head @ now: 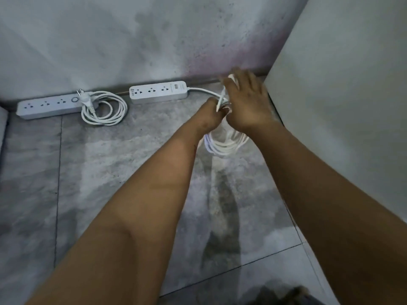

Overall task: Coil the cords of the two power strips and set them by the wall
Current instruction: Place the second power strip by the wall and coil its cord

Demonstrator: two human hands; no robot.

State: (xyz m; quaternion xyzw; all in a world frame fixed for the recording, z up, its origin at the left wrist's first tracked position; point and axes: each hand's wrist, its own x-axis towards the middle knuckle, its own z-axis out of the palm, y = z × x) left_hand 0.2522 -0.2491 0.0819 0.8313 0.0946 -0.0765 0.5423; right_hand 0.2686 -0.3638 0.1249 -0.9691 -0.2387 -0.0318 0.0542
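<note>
Below, mottled grey tiled floor [110, 194] with dark grout lines, meeting a stained grey plaster wall [110, 40] along a dark skirting line. At right, a plain pale panel [341, 84] standing upright, its lower edge on the floor. Flat against the wall at far left, a long white plastic power strip [48, 106] with its white round cord [105, 111] lying coiled in loops at its right end, the white plug [87, 100] resting on top of the coil. Just right of that, also against the wall, a second, shorter white power strip [158, 92], sockets facing up. From its right end, a white cord [226, 144] running to both hands, loops hanging below them above the floor. Left hand [211, 115] with grip closed around the gathered loops at their top. Right hand [246, 102] just beside it, touching, fingers spread and motion-blurred, a strand of cord running under them; grip on that strand hard to tell.
</note>
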